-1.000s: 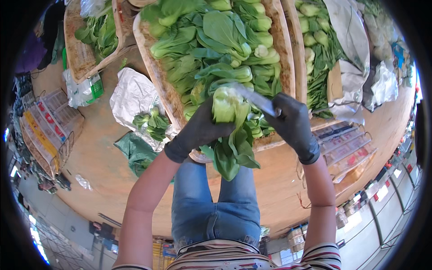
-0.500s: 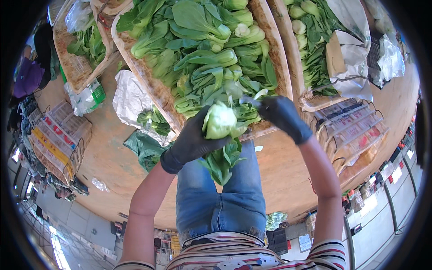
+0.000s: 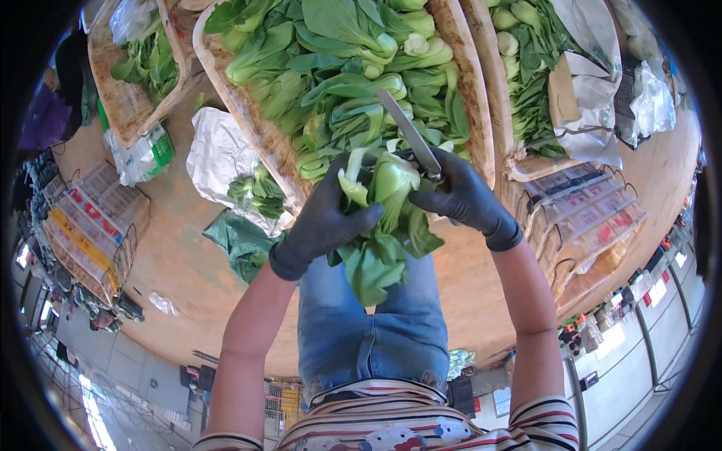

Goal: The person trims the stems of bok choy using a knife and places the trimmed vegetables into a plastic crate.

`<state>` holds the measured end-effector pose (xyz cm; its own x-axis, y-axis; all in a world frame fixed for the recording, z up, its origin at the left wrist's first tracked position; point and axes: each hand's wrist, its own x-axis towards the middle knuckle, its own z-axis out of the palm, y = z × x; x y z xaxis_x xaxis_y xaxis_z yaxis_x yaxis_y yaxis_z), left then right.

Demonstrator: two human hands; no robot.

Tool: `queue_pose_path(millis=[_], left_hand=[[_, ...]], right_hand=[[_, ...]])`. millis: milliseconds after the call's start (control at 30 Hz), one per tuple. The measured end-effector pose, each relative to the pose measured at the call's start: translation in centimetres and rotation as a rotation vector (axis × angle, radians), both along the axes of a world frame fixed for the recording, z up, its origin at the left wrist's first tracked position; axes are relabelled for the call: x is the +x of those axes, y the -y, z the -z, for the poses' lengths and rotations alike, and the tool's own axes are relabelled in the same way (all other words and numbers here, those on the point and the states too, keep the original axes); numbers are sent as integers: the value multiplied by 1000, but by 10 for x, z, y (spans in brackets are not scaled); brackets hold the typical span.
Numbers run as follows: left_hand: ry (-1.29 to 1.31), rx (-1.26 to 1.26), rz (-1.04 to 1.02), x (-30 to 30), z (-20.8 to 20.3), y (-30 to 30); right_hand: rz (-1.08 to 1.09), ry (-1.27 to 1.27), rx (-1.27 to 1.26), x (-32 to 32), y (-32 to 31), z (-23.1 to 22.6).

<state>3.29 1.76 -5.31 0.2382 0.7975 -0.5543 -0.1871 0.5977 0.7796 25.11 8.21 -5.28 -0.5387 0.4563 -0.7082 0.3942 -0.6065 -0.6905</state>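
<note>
Both my hands wear dark gloves and meet in front of my thighs. My left hand point(image 3: 325, 219) is closed around a head of bok choy point(image 3: 392, 184), its pale base up and its green leaves hanging down. One pale stalk point(image 3: 352, 180) splays out from the head on the left. In my right hand point(image 3: 468, 194) a knife point(image 3: 410, 137) is gripped, its blade slanting up and to the left over the pile. The thumb of that hand is close to the bok choy's right side. Just beyond lies a large crate point(image 3: 481, 113) heaped with bok choy point(image 3: 342, 52).
A second crate of greens point(image 3: 519, 90) stands at the right, partly under white sheeting point(image 3: 594, 90). Leafy greens fill part of a crate point(image 3: 113, 98) at the far left. White plastic point(image 3: 218, 154) and a green bag point(image 3: 237, 244) lie on the floor. Stacked crates point(image 3: 594, 218) flank the right.
My right hand has come in to the bok choy, and the knife blade, blurred before, now points up-left. The bok choy has tilted, and a stalk now splays from it.
</note>
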Motion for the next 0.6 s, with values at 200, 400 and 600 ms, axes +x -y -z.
queue_pose_path(millis=[200, 400, 600], left_hand=[[66, -233, -301, -27, 12, -10], [-752, 473, 207, -19, 11, -6], [-80, -30, 55, 13, 7, 8]], right_hand=[[86, 59, 170, 8, 8, 9], [169, 182, 258, -4, 15, 2], [317, 66, -210, -19, 9, -11]])
